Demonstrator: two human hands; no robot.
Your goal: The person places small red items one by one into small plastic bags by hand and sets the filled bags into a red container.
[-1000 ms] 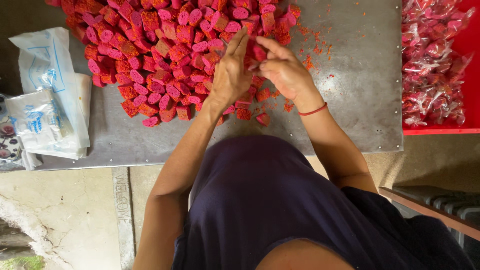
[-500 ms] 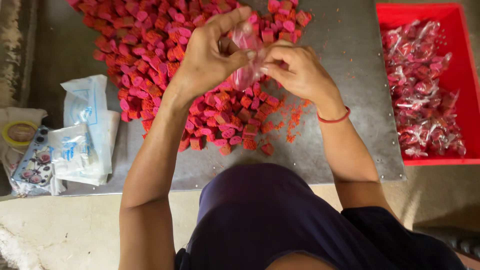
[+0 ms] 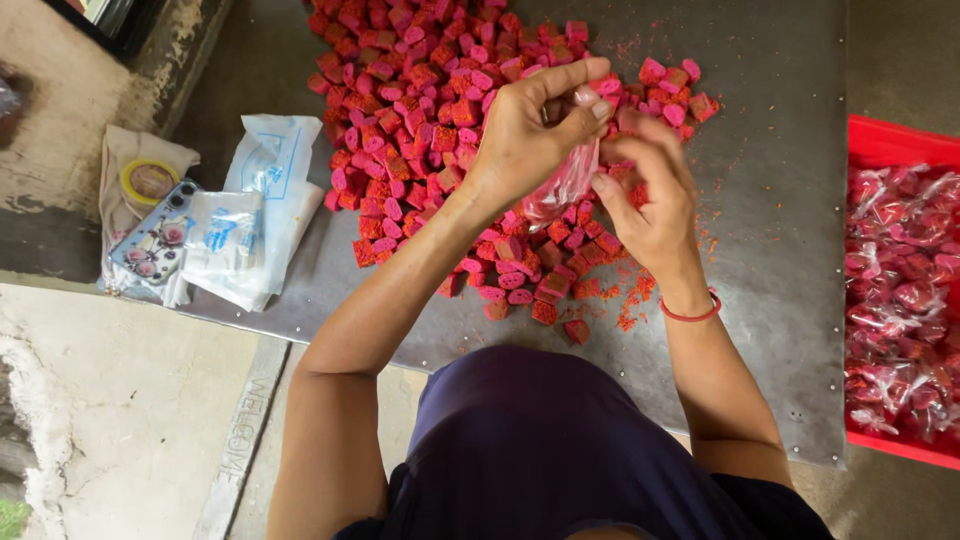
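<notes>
A big heap of pink and red chunky pieces (image 3: pixel 430 110) lies on a grey metal table (image 3: pixel 780 210). Above its near edge my left hand (image 3: pixel 530 130) pinches the top of a small clear plastic bag (image 3: pixel 565 185) holding pink pieces. My right hand (image 3: pixel 655 200) grips the same bag from the right side, fingers curled around it. A red band circles my right wrist.
A red crate (image 3: pixel 875 145) at the right holds several filled clear bags (image 3: pixel 900 300). Empty plastic bags (image 3: pixel 255 215) and a roll of tape on a cloth lie at the table's left edge. Red crumbs are scattered near the heap's front.
My hands rose from the heap, where they gathered pieces, and now hold a small filled bag between them. The view shifted so the red crate sits farther right.
</notes>
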